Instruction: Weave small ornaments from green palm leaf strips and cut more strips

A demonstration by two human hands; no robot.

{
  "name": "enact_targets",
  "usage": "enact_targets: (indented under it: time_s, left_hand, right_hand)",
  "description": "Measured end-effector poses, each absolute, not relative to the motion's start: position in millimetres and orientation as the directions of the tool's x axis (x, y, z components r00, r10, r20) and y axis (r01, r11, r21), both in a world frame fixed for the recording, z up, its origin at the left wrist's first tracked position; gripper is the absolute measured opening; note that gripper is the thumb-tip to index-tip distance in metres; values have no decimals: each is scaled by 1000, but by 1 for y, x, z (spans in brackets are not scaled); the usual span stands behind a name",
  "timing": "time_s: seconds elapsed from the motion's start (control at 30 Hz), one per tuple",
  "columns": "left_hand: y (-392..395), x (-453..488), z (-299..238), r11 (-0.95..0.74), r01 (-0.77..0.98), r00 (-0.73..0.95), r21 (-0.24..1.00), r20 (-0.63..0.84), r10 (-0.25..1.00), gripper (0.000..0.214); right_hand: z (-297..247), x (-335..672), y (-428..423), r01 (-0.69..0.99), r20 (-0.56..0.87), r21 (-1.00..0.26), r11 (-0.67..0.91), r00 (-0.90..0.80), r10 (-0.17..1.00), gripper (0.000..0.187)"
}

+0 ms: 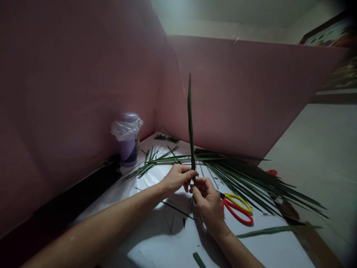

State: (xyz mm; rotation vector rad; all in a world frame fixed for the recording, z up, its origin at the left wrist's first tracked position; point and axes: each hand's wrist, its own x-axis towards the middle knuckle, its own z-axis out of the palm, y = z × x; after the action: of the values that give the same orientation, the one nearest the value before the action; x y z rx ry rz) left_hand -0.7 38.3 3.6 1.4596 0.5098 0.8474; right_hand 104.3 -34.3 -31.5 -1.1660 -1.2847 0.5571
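Note:
A long narrow green leaf strip (190,123) stands upright over the white table (156,245). My left hand (176,178) pinches its lower end from the left with fingers closed. My right hand (208,203) is curled and grips the same base from below and to the right. Both hands meet at the bottom of the strip. Just right of my right hand lie scissors with red and yellow handles (237,208), partly hidden by it.
A pile of long green leaves (245,178) spreads across the table to the right. A purple container covered with plastic (128,139) stands at the back left by the pink partition (237,93). Loose leaf pieces (267,231) lie near the front. Another red-handled tool (272,172) shows behind the leaves.

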Motion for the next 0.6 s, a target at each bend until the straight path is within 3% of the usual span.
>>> enact_targets:
  time_s: [0.33,0.6]
  left_hand:
    - [40,-2,3,-93,-175,606,980,181,775,23]
    - [46,-5,5,-45,-234,556,971,171,813,23]
  right_hand:
    - [-32,111,-28,-97,190,-970,223,266,945,24]
    - [-26,109,-31,-184,120,-969,164,229,966,28]
